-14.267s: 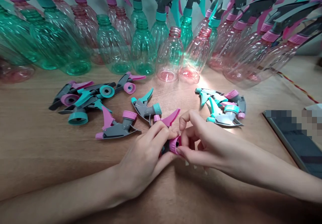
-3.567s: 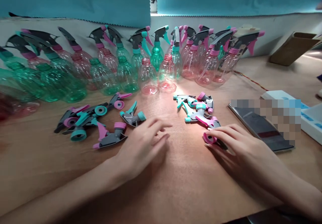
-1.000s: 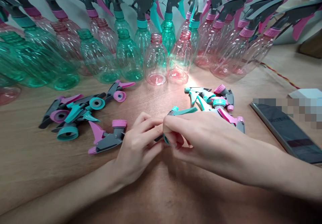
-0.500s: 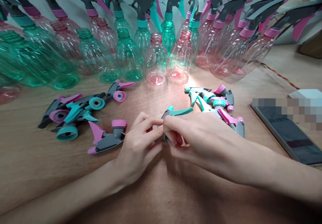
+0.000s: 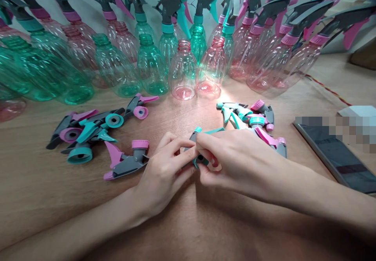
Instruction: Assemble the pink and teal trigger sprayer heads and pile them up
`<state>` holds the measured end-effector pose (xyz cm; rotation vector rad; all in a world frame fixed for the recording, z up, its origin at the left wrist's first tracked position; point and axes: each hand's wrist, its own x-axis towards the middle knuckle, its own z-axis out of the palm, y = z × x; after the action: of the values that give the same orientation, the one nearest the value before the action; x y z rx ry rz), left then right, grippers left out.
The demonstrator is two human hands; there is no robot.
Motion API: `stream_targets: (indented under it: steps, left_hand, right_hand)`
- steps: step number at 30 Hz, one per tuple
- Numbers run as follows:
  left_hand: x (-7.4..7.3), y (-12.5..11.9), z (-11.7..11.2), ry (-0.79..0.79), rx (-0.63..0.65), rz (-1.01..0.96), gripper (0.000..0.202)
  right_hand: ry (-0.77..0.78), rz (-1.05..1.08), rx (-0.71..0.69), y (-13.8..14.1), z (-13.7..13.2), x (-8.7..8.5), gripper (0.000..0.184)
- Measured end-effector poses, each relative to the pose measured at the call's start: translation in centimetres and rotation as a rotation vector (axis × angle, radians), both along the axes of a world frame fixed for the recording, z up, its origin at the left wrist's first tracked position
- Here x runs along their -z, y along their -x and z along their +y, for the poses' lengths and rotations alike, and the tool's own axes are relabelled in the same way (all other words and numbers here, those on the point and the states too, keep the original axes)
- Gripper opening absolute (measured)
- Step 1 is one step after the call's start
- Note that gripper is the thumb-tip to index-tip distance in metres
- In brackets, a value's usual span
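Observation:
Between my hands is a grey and teal trigger sprayer head (image 5: 216, 130), partly hidden by my fingers. My left hand (image 5: 167, 163) is closed around its grey body from the left. My right hand (image 5: 229, 155) pinches at its teal collar, whose dark opening shows between the fingers. Left of my left hand lies a pink and grey sprayer head (image 5: 127, 163). Farther left is a pile of teal and pink sprayer heads (image 5: 88, 130). Beyond my right hand sits another group of sprayer heads (image 5: 255, 116).
Open-necked bottles, green (image 5: 152, 69) and pink (image 5: 183, 73), stand behind the sprayer heads. Several bottles with sprayers fitted (image 5: 264, 45) line the wall. A dark phone (image 5: 335, 155) lies at the right, near a red and yellow twisted wire (image 5: 326, 87).
My right hand has turned slightly, and the sprayer's collar opening now shows between my fingers. Both hands have shifted a little to the right in the view.

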<state>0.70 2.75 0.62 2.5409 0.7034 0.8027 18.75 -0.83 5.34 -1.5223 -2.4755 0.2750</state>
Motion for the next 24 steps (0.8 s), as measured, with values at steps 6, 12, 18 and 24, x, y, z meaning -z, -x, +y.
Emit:
stream_targets:
  steps: [6, 12, 18, 24]
  left_hand:
    - [0.1, 0.0, -0.1, -0.003, 0.02, -0.007, 0.012]
    - [0.1, 0.0, -0.1, 0.013, 0.016, -0.008, 0.009]
    - [0.2, 0.0, 0.0, 0.027, 0.012, -0.001, 0.007]
    - [0.3, 0.0, 0.0, 0.074, 0.019, -0.032, 0.015]
  right_hand:
    - [0.103, -0.084, -0.029, 0.3, 0.0, -0.6, 0.004]
    - [0.109, -0.016, -0.118, -0.2, 0.1, -0.7, 0.003]
    - [0.166, 0.028, -0.103, -0.7, 0.4, -0.7, 0.009]
    - [0.184, 0.087, -0.11, -1.4, 0.6, -1.1, 0.011]
